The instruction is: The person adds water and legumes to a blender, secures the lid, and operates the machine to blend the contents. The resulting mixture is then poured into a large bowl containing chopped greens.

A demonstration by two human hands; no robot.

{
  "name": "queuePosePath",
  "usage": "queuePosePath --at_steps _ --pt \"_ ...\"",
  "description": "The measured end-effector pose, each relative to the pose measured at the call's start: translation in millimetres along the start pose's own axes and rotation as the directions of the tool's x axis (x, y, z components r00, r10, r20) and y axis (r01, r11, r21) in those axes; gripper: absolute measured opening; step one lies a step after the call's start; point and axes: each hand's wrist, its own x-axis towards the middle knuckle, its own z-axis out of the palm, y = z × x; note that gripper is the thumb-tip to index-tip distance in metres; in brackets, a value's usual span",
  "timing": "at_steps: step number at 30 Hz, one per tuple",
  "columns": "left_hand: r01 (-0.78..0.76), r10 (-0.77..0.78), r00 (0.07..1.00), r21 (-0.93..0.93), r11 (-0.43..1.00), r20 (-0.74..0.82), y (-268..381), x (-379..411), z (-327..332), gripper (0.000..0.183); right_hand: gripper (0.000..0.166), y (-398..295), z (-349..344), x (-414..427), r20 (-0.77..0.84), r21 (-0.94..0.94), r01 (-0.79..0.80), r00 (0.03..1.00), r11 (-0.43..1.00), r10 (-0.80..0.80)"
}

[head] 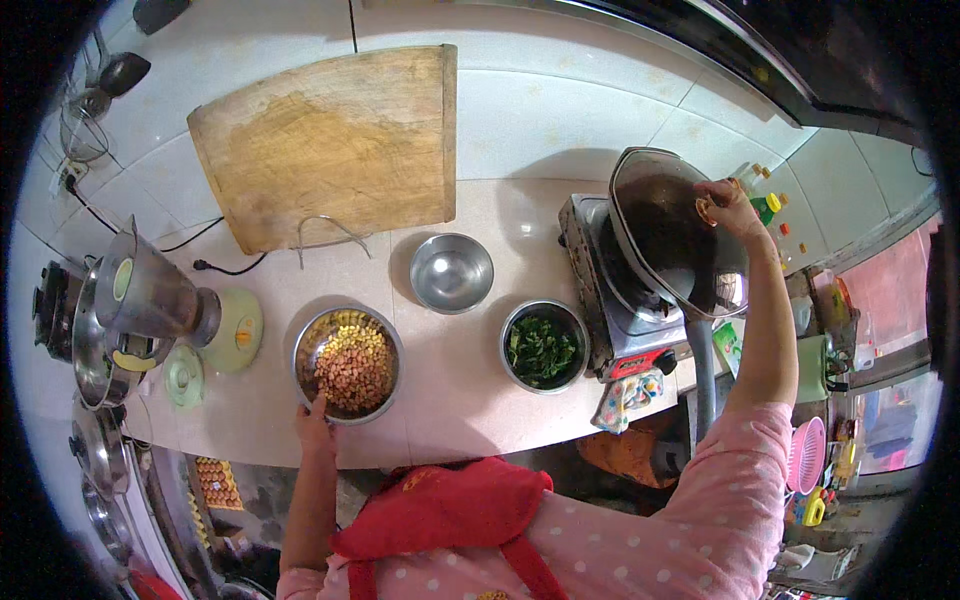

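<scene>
My left hand (316, 429) grips the near-left rim of a stainless steel bowl (399, 352), thumb at the inside. The bowl holds reddish peanuts (352, 375) and yellow corn kernels (352, 334). To the right, my right hand (729, 208) pinches a brown knob (705, 212) at the top of what looks like a glass lid (667, 225) over a deep dark pan. The pan's grey handle (701, 367) points towards me. A portable gas stove (645, 330) stands beneath the pan. What lies inside the pan is too dark to tell.
A steel bowl of chopped greens (546, 346) stands beside the stove. Behind is another steel bowl (451, 273). A wooden cutting board (330, 150) leans on the tiled wall. A blender jug (150, 289) and its base (234, 330) are at left, bottles (766, 206) at right.
</scene>
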Motion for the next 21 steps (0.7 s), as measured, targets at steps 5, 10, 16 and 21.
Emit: queuePosePath --at_steps 5,10,16,21 --pt "0.014 -0.014 1.000 0.055 0.998 0.002 1.4 5.1 -3.8 0.034 0.046 -4.3 0.9 2.9 -0.007 -0.026 -0.035 0.999 0.999 0.035" --pt "0.034 -0.029 0.997 0.066 0.997 -0.070 21.8 -17.4 8.2 0.041 0.045 -4.9 9.2 9.0 -0.034 -0.082 0.095 0.995 0.992 -0.098" --pt "0.061 -0.074 0.973 0.067 0.996 0.218 22.8 -18.5 3.4 0.035 0.041 44.4 -10.7 13.8 -0.080 -0.558 0.174 0.962 0.811 -0.262" --pt "-0.094 0.090 0.992 -0.051 0.994 -0.085 44.3 0.8 -37.8 0.035 0.039 -50.1 9.0 -0.3 -0.269 -0.403 0.326 0.851 0.855 -0.451"
